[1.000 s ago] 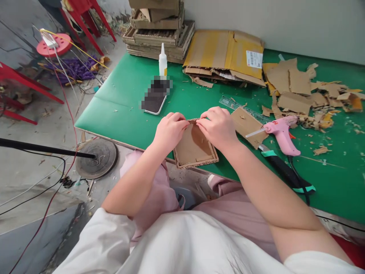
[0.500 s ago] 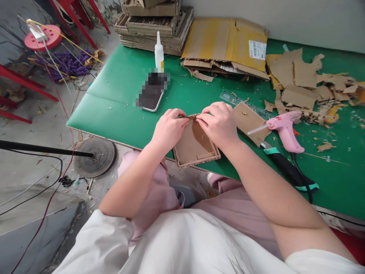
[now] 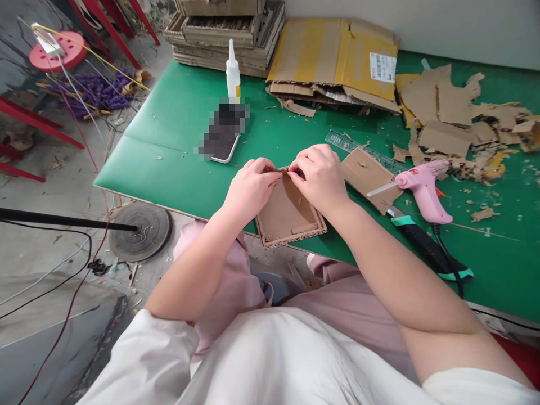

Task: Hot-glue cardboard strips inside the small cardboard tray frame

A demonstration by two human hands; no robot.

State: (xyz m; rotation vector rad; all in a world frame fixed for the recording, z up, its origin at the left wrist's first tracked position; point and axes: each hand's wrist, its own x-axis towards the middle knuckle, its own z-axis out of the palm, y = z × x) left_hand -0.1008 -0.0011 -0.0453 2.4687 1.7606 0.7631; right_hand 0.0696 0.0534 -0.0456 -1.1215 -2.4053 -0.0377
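The shallow cardboard tray (image 3: 289, 216) lies on the green surface (image 3: 177, 140), near the pink glue gun (image 3: 422, 188) and to its left. It looks light and fairly stiff across its flat base, but the thin corrugated walls would likely crush or bend under a hard squeeze, so a light pinch along the rim seems the best hold. The left hand (image 3: 252, 188) and the right hand (image 3: 321, 177) are both curled knuckles-up over the wall farthest from the person, fingertips nearly meeting and pinching its top edge. The bare right forearm slants in, passing the glue gun on its left.
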